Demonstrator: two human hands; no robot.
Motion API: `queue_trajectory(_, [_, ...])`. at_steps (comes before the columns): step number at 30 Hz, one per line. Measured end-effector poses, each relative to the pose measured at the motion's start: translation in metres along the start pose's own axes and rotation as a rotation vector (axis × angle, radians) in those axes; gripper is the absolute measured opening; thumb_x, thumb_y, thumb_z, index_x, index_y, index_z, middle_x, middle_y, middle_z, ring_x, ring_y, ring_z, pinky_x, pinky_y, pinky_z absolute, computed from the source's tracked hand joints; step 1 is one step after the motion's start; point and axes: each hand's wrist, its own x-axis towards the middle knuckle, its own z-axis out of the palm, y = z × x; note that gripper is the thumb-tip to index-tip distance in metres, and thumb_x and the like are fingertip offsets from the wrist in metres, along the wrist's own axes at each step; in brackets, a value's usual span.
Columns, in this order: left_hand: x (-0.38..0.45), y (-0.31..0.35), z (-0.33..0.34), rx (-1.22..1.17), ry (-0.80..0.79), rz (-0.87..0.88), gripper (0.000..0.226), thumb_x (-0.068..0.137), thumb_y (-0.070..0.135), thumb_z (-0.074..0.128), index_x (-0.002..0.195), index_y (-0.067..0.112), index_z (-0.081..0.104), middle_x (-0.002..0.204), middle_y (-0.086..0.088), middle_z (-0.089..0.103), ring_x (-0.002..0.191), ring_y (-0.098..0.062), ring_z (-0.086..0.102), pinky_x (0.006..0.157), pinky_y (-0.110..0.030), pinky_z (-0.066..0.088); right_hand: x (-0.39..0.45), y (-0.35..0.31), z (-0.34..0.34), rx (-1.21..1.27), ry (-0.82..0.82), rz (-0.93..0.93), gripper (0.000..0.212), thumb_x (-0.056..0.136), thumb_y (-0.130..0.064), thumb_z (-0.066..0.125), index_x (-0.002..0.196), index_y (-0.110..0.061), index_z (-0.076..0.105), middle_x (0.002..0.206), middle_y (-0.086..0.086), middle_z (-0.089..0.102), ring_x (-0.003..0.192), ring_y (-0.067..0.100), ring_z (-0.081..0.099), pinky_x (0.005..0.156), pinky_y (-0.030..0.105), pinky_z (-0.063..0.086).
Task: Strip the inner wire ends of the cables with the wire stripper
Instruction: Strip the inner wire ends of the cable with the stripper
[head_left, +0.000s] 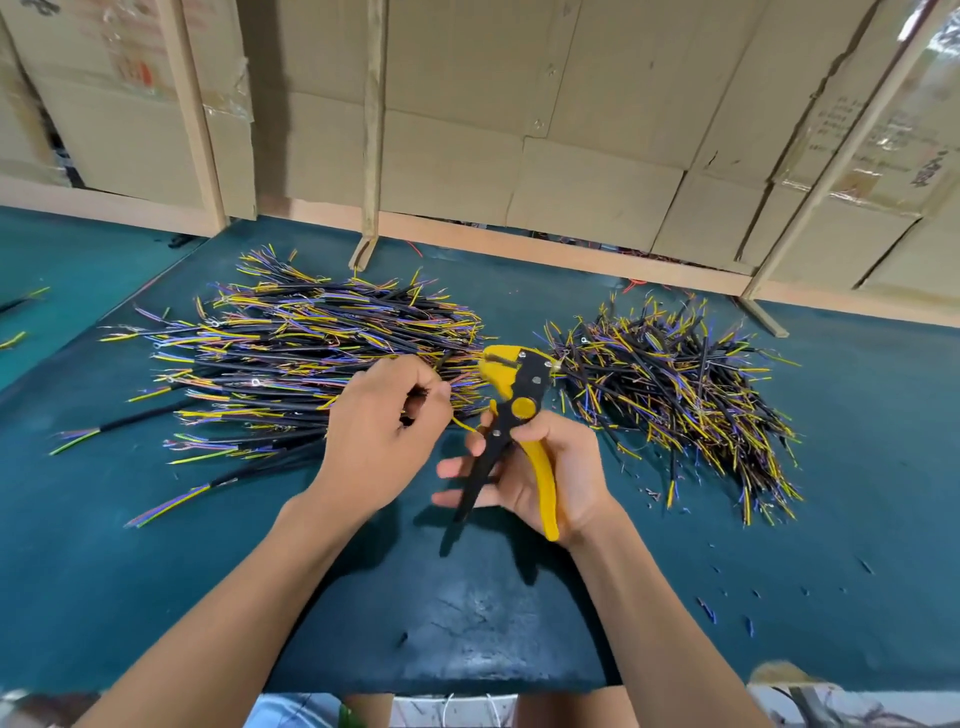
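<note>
Fingers of the left hand (382, 434) curl around a thin black cable (441, 361) with a yellow inner wire, though its grip point is hidden behind the knuckles. The right hand (540, 467) holds the yellow-and-black wire stripper (511, 415) by its spread handles, head pointing away, just beside the left hand. Two heaps of black cables with yellow, purple and blue wire ends lie on the dark teal surface: a larger left pile (291, 353) and a tangled right pile (675, 395). Small insulation scraps (727, 608) dot the surface's right side. Cardboard boxes (519, 104) behind wooden posts line the back.
</note>
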Motion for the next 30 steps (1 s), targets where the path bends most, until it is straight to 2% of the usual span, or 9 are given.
queue_trajectory(4, [-0.005,0.002,0.003,-0.216,-0.016,-0.073,0.023,0.085,0.043,0.047,0.067,0.028,0.046,0.061,0.010,0.045,0.058,-0.011,0.037,0.058,-0.028,0.027,-0.007,0.007,-0.001,-0.013,-0.017,0.054,0.040,0.091,-0.020,0.055,0.129,-0.005,0.056,0.101,0.018,0.062,0.091,0.040,0.067,0.084,0.065,0.055])
queue_trajectory(7, [-0.005,0.004,0.008,-0.294,0.001,-0.130,0.022,0.082,0.041,0.045,0.065,0.028,0.045,0.060,0.008,0.044,0.061,-0.011,0.036,0.060,-0.034,0.028,-0.020,0.004,-0.009,-0.095,0.005,-0.058,0.052,0.099,-0.036,0.058,0.149,-0.028,0.049,0.115,0.018,0.064,0.109,0.047,0.065,0.089,0.058,0.054])
queue_trajectory(9, [-0.003,0.005,0.011,-0.356,0.020,-0.156,0.023,0.082,0.036,0.045,0.063,0.023,0.046,0.061,0.007,0.044,0.063,-0.012,0.037,0.062,-0.036,0.027,-0.031,-0.003,-0.014,-0.211,0.049,-0.176,0.055,0.093,-0.039,0.070,0.146,-0.033,0.054,0.109,0.020,0.068,0.105,0.050,0.066,0.091,0.057,0.055])
queue_trajectory(11, [-0.001,0.004,0.014,-0.415,0.043,-0.188,0.023,0.084,0.024,0.045,0.062,0.021,0.045,0.060,0.010,0.046,0.063,-0.008,0.039,0.066,-0.035,0.025,-0.040,-0.009,-0.017,-0.417,0.122,-0.250,0.058,0.084,-0.043,0.081,0.137,-0.027,0.064,0.092,0.018,0.068,0.085,0.044,0.069,0.086,0.055,0.057])
queue_trajectory(13, [0.000,0.003,0.016,-0.405,0.058,-0.214,0.025,0.086,0.016,0.043,0.062,0.022,0.045,0.060,0.015,0.048,0.062,-0.005,0.040,0.072,-0.036,0.024,-0.045,-0.011,-0.017,-0.539,0.142,-0.244,0.050,0.082,-0.046,0.082,0.120,-0.016,0.072,0.085,0.018,0.066,0.073,0.039,0.066,0.081,0.056,0.057])
queue_trajectory(16, [-0.001,0.002,0.019,-0.359,0.047,-0.196,0.030,0.090,0.013,0.039,0.063,0.026,0.043,0.062,0.019,0.049,0.068,-0.004,0.041,0.080,-0.043,0.024,-0.049,-0.012,-0.014,-0.536,0.124,-0.162,0.032,0.087,-0.037,0.076,0.098,-0.007,0.072,0.088,0.026,0.068,0.071,0.040,0.066,0.077,0.053,0.055])
queue_trajectory(21, [-0.001,0.008,0.014,-0.464,0.007,-0.214,0.020,0.084,0.033,0.039,0.064,0.029,0.039,0.068,0.010,0.038,0.072,-0.016,0.033,0.077,-0.040,0.023,-0.049,-0.018,-0.016,-0.553,0.035,-0.074,0.026,0.092,-0.028,0.068,0.099,-0.003,0.070,0.090,0.028,0.066,0.076,0.042,0.068,0.074,0.051,0.057])
queue_trajectory(25, [0.002,0.014,0.010,-0.579,0.000,-0.214,0.018,0.078,0.034,0.041,0.065,0.021,0.041,0.069,-0.001,0.035,0.072,-0.022,0.028,0.067,-0.034,0.024,-0.049,-0.017,-0.018,-0.594,0.004,-0.073,0.026,0.093,-0.028,0.067,0.101,-0.003,0.070,0.089,0.027,0.067,0.075,0.042,0.068,0.073,0.048,0.057])
queue_trajectory(30, [-0.001,0.012,0.015,-0.542,-0.058,-0.187,0.023,0.079,0.036,0.042,0.069,0.016,0.042,0.069,-0.001,0.034,0.072,-0.021,0.031,0.079,-0.039,0.025,-0.051,-0.013,-0.020,-0.610,-0.009,-0.115,0.024,0.094,-0.028,0.065,0.103,-0.005,0.070,0.090,0.024,0.068,0.076,0.042,0.069,0.075,0.048,0.057])
